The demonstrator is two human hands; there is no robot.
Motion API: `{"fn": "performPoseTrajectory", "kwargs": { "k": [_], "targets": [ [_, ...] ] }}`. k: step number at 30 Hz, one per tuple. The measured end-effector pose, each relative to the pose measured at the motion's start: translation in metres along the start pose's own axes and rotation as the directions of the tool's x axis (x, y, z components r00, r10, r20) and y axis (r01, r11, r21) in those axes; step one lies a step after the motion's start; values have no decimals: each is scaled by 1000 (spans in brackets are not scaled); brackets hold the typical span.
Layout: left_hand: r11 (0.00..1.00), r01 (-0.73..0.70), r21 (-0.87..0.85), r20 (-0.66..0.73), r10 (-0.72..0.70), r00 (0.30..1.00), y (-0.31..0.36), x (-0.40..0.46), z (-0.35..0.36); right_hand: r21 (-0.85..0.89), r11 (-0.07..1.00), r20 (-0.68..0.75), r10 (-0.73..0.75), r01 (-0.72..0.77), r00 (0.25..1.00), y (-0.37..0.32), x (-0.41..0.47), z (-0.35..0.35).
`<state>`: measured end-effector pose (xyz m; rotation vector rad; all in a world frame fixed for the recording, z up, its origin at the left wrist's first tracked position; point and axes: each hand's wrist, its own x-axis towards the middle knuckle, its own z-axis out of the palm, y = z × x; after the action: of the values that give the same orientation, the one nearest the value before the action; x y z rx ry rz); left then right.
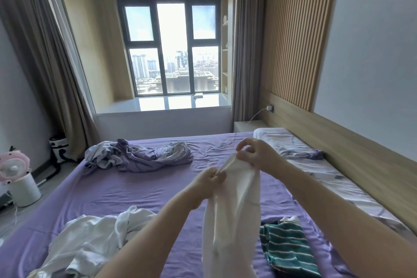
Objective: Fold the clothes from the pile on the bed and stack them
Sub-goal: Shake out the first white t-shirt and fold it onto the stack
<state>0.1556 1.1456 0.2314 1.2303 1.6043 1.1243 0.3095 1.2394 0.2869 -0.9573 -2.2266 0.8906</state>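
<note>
Far left edge, mid-height: small pink-and-white desk fan (14, 168) on a white cylindrical base, standing on the floor beside the bed. Behind it, a black-and-white patterned bin (59, 145) at the foot of the beige curtain (45, 70).

Bed with purple fitted sheet (117, 189) fills the lower half of the frame. Lower left: loose pile of crumpled white clothes (90, 244) lying on the sheet. Centre left, further back: bunched lilac-and-grey bedding heap (137, 156).

Centre: left hand (208, 181) has fingers curled, pinching the upper edge of a white fabric garment (230, 221). The garment hangs down in the air from both hands, lower part running out of the bottom of the frame. Right hand (257, 153), slightly higher and further right, pinches the same top edge with fingertips. Hands are close together, nearly touching.

Lower right: teal-and-white striped garment (286, 248) lying on the sheet, just beside the hanging white one; can't tell if it is folded. Right edge: patterned white-and-grey pillow (284, 142) against the wooden headboard (352, 142).

Upper centre: dark-framed window (171, 47) with city view.
</note>
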Motion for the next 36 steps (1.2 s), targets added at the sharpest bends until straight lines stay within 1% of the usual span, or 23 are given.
{"fn": "performPoseTrajectory", "kwargs": {
  "k": [2, 4, 6, 8, 10, 12, 14, 16, 17, 18, 20, 22, 24, 27, 28, 29, 30, 31, 32, 33, 34, 35, 36],
  "targets": [
    [994, 40, -102, -2, -41, 999, 0, 1, 1, -65, 998, -89, -21, 16, 996, 7, -5, 6],
    [963, 49, -266, -18, -56, 998, 3, 5, 2, -125, 988, -146, -105, 87, 984, 12, -12, 15],
    [925, 34, -379, -46, -55, 997, 8, 8, 1, -212, 965, -104, -182, 157, 978, 19, -19, 28],
    [900, 17, -435, -65, -50, 997, 13, 9, -2, -243, 956, -49, -178, 161, 983, 26, -27, 45],
    [902, 2, -432, -93, -47, 995, 15, 10, -5, -193, 969, -48, -163, 151, 985, 31, -31, 58],
    [906, -15, -422, -148, -53, 988, 14, 10, -11, -63, 991, -49, -119, 115, 992, 33, -32, 64],
    [888, -36, -458, -194, -60, 979, 10, 11, -19, 18, 997, 38, -78, 77, 996, 32, -33, 67],
    [863, -52, -503, -217, -68, 974, 8, 12, -26, -23, 992, 125, -117, 121, 985, 32, -35, 76],
    [859, -58, -508, -230, -71, 971, 6, 13, -29, -38, 990, 134, -131, 137, 982, 32, -34, 81],
    [871, -69, -487, -254, -66, 965, 3, 13, -33, -35, 993, 116, -110, 115, 987, 31, -33, 85],
    [935, -101, -340, -344, -24, 939, -5, 13, -45, 39, 999, 51, -30, 28, 998, 25, -30, 85],
    [988, -114, -108, -439, 56, 897, -18, 10, -63, 255, 965, 17, 62, -64, 998, 21, -25, 82],
    [997, -29, 73, -473, 61, 879, -36, 3, -81, 432, 895, 33, 106, -110, 994, 16, -22, 76],
    [940, 205, 271, -450, -65, 891, -55, -12, -96, 503, 860, 10, 99, -90, 995, 9, -14, 69],
    [893, 244, 378, -449, -54, 892, -57, -16, -97, 517, 852, 0, 95, -81, 995, 7, -11, 67],
    [855, 221, 470, -458, 22, 888, -57, -18, -95, 519, 852, -6, 82, -67, 997, 5, -8, 65],
    [842, 119, 527, -437, 149, 887, -56, -18, -90, 499, 865, -6, 60, -49, 998, 3, -5, 64],
    [860, -29, 510, -393, 263, 881, -50, -20, -82, 470, 882, 0, 33, -29, 999, 1, -3, 65],
    [901, -157, 404, -325, 302, 896, -41, -23, -70, 445, 896, 12, 8, -13, 1000, -1, -1, 65],
    [943, -218, 251, -213, 273, 938, -29, -25, -56, 429, 903, 26, -11, -1, 1000, -4, 0, 66],
    [963, -218, 156, -117, 237, 964, -20, -25, -43, 414, 910, 31, -22, 7, 999, -7, 1, 68],
    [969, -195, 150, -61, 206, 977, -14, -23, -32, 399, 917, 20, -19, 10, 1000, -9, 3, 69],
    [962, -166, 216, -56, 182, 982, -8, -22, -24, 372, 928, -12, -3, 7, 1000, -11, 4, 69]
  ]
}}
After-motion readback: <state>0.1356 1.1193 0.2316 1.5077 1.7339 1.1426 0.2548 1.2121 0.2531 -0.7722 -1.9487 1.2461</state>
